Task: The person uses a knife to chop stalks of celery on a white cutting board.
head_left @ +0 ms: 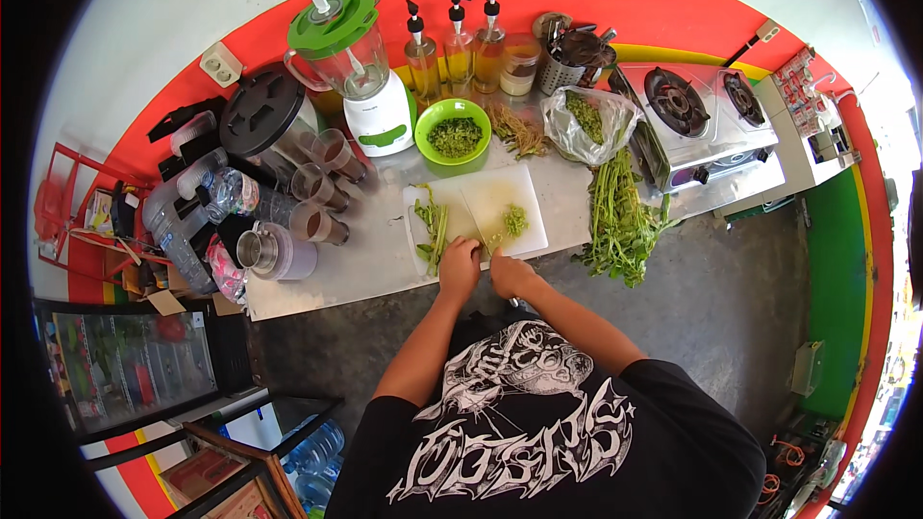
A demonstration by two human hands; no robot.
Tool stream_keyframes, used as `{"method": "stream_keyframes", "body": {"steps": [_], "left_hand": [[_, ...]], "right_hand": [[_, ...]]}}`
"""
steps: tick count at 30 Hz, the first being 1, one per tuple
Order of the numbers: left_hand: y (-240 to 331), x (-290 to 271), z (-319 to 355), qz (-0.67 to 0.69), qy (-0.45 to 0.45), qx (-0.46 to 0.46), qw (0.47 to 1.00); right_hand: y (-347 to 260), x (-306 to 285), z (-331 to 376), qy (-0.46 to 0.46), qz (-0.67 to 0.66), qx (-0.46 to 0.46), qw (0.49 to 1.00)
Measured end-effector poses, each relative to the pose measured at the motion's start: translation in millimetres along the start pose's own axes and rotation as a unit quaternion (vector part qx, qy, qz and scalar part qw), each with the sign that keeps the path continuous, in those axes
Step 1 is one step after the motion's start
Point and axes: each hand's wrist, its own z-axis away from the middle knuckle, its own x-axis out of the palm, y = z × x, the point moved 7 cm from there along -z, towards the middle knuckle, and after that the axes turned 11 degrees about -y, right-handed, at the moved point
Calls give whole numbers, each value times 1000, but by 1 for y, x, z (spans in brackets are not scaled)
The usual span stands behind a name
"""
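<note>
A white cutting board (529,187) lies near the front edge of the metal table. Long green leafy stalks (433,229) are on its left half, and a small heap of chopped green pieces (516,221) is on its right. My left hand (461,266) is closed at the board's front edge, its fingers on the stalk ends; the fingertips are partly hidden. Beside it, my right hand (511,277) is closed around a knife (478,223), whose thin blade shows faintly across the board's middle.
Behind the board stands a green bowl (452,159) of chopped greens, beside a blender (370,86). A plastic bag (588,125) and a leafy bunch (620,216) lie right, by a gas stove (697,120). Several cups (322,189) and a metal-topped flask (284,255) stand left.
</note>
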Motion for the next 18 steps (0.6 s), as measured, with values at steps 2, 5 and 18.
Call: {"method": "stream_keyframes", "body": {"steps": [2,5,18], "left_hand": [[0,0,-5,8,-15,-10,1000],[-2,0,-4,18,-32,-21,999],[-3,-3,2,8,1,-24,1000]], "right_hand": [[3,-6,-6,-1,-5,-9,1000],[4,-12,-10,-11,6,-17,1000],[-3,-4,-10,-33,27,-4,999]]}}
